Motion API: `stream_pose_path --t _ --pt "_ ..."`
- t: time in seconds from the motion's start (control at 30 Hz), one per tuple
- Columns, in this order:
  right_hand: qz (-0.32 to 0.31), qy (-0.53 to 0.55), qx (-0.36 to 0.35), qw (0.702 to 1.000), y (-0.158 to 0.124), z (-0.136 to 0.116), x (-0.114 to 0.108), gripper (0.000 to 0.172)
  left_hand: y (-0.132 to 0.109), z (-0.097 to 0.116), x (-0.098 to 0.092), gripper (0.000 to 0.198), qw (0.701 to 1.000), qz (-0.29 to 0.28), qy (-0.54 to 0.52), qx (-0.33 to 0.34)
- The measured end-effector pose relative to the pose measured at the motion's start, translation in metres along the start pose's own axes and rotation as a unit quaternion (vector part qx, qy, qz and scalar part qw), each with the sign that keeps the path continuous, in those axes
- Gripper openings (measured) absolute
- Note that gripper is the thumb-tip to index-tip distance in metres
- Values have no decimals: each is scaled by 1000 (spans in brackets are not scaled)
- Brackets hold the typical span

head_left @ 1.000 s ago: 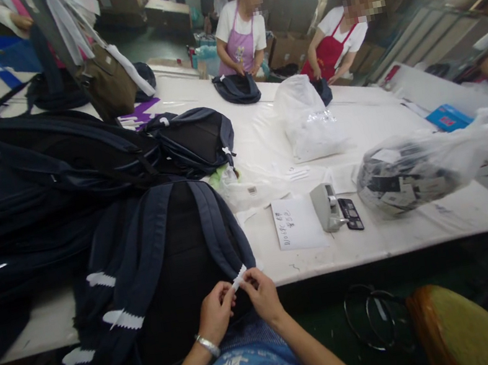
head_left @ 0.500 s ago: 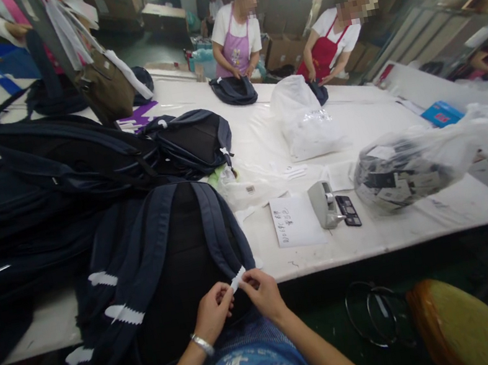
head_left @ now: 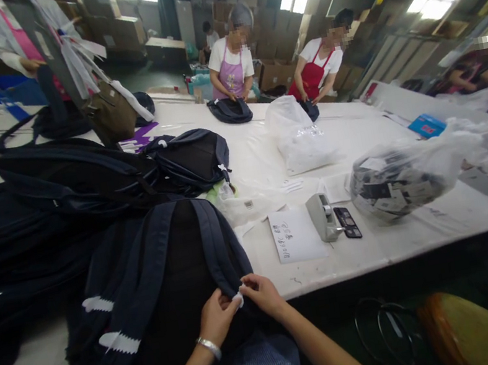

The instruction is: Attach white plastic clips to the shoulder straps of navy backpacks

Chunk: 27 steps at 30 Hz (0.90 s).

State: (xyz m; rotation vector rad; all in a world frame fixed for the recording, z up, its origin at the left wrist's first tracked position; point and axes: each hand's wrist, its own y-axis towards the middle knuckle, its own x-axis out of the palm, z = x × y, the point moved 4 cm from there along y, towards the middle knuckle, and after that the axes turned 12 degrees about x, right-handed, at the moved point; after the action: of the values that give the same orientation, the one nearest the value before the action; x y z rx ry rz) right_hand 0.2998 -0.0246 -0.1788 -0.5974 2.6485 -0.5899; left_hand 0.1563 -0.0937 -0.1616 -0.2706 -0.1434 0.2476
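Observation:
A dark navy backpack point(head_left: 174, 283) lies at the table edge before me, its straps upward. At the lower end of its right strap point(head_left: 214, 244) sits a small white strip point(head_left: 239, 299) with a jagged edge, mostly hidden by fingers. My left hand point(head_left: 218, 318) pinches the strip from one side. On the other side my right hand point(head_left: 263, 295) is closed at the strip too, thumb and forefinger together. More white jagged strips point(head_left: 120, 342) are wrapped around the other straps on the left.
Dark backpacks point(head_left: 77, 174) are piled on the left. Ahead on the white table point(head_left: 307, 275) are a handwritten sheet point(head_left: 295, 235), a grey device point(head_left: 323, 217), a bag of tags point(head_left: 395, 181) and a white plastic bag point(head_left: 304, 137). Co-workers stand across; a stool point(head_left: 478, 330) is at lower right.
The view has tilted up, so the table sits lower in the picture. The white strip, stretched out between my fingers before, is now folded close around the strap end.

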Motion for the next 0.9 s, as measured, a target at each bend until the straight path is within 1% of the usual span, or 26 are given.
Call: stream_pose_path --t 0.07,0.1,0.17,0.23,0.3,0.4,0.53,0.6,0.63,0.7,0.73,0.77,0.8,0.83,0.87,0.9 --pt "-54 74 44 995 7 1 -1 27 4 -5 2 50 999 7 -41 13" --pt "-88 111 67 988 8 0 -2 29 5 -7 2 52 998 7 -57 10" --pt "-155 168 108 967 7 -3 -3 32 6 -9 3 55 997 -8 -78 2" --pt "-194 193 127 954 4 -6 -4 34 6 -9 4 56 996 -25 -83 -1" --pt "-183 176 113 960 3 -7 -7 35 7 -9 4 56 997 -28 -67 9" --pt "-138 114 70 981 4 -6 -6 29 9 -12 5 52 999 -14 -35 29" --pt "-95 51 57 993 6 -4 0 27 9 -14 11 50 998 9 -47 30" --pt "-72 14 39 997 3 -6 0 27 4 -6 13 48 999 7 -41 35" --pt "-52 -5 26 998 1 -7 -2 28 1 2 11 44 999 -1 -19 45" --pt "7 -40 -8 999 -5 -12 -10 32 -9 28 1 33 993 -5 73 88" --pt "43 -60 -34 997 -8 -16 -15 35 -15 45 -10 29 983 8 138 124" --pt "76 -84 -68 991 -12 -22 -19 37 -22 64 -25 27 963 32 211 167" --pt "100 -115 -108 982 -15 -29 -21 40 -30 83 -42 27 932 64 285 214" --pt "115 -152 -150 970 -18 -36 -20 43 -37 100 -61 29 892 95 358 259" --pt "121 -193 -191 955 -20 -43 -17 48 -44 111 -80 32 848 114 427 291" --pt "120 -236 -225 938 -21 -48 -12 53 -51 118 -99 37 803 124 494 309"
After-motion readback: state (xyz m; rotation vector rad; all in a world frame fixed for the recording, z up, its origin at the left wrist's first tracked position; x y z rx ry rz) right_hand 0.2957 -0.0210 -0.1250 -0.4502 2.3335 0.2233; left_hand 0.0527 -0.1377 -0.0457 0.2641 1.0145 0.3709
